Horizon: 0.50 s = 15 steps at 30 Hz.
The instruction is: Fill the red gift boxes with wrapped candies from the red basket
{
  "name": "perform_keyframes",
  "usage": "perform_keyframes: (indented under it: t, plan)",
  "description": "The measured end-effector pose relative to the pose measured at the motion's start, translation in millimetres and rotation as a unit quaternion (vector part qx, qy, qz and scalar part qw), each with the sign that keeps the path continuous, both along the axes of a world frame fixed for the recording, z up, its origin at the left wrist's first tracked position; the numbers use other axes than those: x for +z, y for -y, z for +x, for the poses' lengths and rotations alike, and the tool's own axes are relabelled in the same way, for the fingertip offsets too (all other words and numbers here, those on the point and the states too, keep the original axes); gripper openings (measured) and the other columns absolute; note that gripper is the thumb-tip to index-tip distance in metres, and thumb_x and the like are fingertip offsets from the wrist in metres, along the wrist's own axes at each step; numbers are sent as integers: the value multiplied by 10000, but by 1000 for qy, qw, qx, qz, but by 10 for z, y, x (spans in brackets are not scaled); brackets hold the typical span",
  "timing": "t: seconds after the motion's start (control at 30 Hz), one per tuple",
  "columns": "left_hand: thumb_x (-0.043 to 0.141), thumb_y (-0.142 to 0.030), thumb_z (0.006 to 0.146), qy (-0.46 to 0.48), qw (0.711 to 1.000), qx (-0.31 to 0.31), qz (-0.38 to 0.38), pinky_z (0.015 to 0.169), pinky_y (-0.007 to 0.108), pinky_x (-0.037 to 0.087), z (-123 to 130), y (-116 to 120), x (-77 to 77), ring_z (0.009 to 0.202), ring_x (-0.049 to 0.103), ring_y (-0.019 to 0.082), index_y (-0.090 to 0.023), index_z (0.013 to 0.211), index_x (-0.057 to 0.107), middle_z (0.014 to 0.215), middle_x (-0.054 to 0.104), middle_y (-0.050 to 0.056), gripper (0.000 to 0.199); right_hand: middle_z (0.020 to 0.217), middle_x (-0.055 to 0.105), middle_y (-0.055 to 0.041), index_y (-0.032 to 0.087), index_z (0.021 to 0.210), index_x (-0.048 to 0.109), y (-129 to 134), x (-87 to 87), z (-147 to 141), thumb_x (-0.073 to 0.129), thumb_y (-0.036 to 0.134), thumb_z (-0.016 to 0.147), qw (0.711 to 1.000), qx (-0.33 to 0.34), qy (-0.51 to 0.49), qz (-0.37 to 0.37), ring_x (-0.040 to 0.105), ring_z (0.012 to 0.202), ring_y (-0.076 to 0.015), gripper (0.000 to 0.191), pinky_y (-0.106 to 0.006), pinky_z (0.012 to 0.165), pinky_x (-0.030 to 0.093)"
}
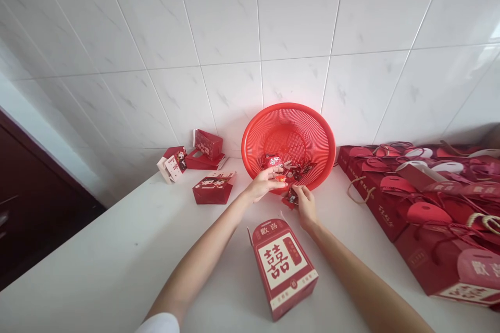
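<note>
A red plastic basket (289, 120) leans tilted against the tiled wall, its opening towards me. Several small wrapped candies (302, 169) lie low inside it. At its front rim, my left hand (266, 183) is closed around a small red-and-yellow wrapped candy (280, 178). Close beside it on the right, my right hand (307, 205) pinches a dark red wrapped candy (291, 197). Between my forearms, a red and cream gift box (282, 265) with large Chinese characters lies on the white table, its flaps open towards the basket. What is inside that box is hidden.
Rows of red gift boxes (394, 218) with cord handles and ribbons fill the right side. At the back left stand a small red box (214, 188), a white-and-red box (172, 164) and stacked red boxes (208, 146). The tiled wall (230, 26) bounds the table (128, 260).
</note>
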<state>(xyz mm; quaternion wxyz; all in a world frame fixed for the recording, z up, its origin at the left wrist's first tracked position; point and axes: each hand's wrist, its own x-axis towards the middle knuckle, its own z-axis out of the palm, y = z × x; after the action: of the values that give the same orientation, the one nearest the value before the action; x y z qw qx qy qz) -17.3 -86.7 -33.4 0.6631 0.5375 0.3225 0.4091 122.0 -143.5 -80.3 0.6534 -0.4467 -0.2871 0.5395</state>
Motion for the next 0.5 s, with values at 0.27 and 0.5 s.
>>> perform_keyframes:
  t: [0.27, 0.5]
  plan:
    - [889, -76, 475, -47, 997, 29, 46, 834, 302, 494, 43, 26, -2, 850, 630, 134, -142, 949, 676, 860, 672, 9, 523, 479, 537, 26, 219, 607, 508, -5, -27, 32, 728, 491, 652, 999, 36, -7, 39, 433, 441, -111, 354, -248, 426, 340]
    - [898, -190, 498, -65, 995, 11, 69, 803, 311, 503, 73, 74, -24, 800, 641, 154, -147, 893, 722, 803, 689, 0, 434, 572, 596, -14, 183, 698, 642, -5, 35, 56, 711, 416, 695, 986, 125, -112, -22, 511, 493, -135, 243, -273, 477, 454]
